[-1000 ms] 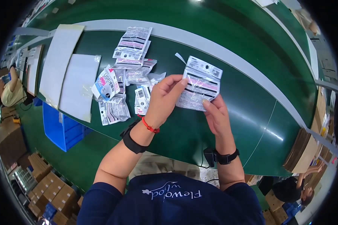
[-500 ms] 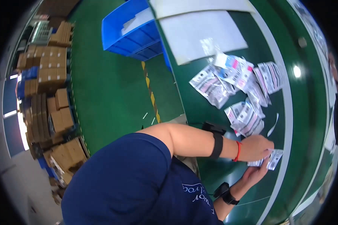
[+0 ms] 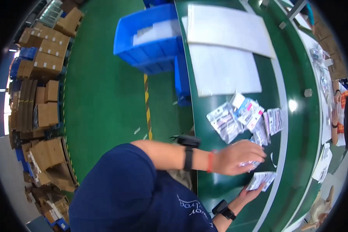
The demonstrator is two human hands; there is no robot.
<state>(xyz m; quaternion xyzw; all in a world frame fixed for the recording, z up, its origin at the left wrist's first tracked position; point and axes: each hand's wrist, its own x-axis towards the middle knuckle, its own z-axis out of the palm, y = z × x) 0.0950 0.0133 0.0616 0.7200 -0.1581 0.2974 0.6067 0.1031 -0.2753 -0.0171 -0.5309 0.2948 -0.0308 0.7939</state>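
My left hand, with a red cord at its wrist, is over a silvery plastic packet at the near end of a loose pile. Its fingers are outstretched and apart from the thumb; whether they touch the packet is partly hidden. Nearer to me, my right hand is closed around printed pouches, seemingly a small stack, held from below. Beyond the left hand lie more flat printed pouches, overlapping, one of them with blue and pink print and others striped.
White sheets cover the far part of the green table. A blue bin stands left of it. A pale metal strip runs along the right, a white scrap beside it. Another person's hands show far right; stacked cartons line the left.
My left hand has left the pouches held in my right hand and moved to the pile's near packet. The right hand keeps its pouches. The whole view has shifted.
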